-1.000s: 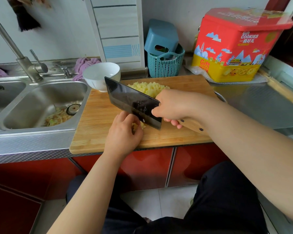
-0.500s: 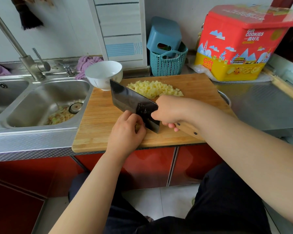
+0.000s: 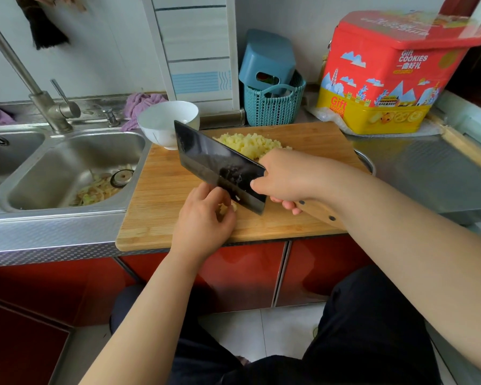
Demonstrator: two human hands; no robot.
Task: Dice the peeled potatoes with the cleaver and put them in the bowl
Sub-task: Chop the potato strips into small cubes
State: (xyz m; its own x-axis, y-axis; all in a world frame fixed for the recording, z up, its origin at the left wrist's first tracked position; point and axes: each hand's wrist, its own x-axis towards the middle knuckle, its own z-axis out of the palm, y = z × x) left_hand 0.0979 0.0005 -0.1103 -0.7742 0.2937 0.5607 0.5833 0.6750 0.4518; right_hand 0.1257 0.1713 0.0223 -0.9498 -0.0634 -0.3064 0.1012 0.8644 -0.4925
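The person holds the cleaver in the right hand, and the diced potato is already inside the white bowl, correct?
Not quite. The right hand does hold the cleaver, but the head view shows the diced potato piled on the cutting board; the white bowl is empty.

Bare cutting board (image 3: 161,195) lies open left of the cleaver (image 3: 220,165); the diced pile (image 3: 250,144) and basket (image 3: 272,107) crowd the far edge beside the bowl (image 3: 164,126).

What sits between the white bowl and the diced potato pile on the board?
In the head view, the cleaver blade's front end crosses between the bowl and the diced potato pile.
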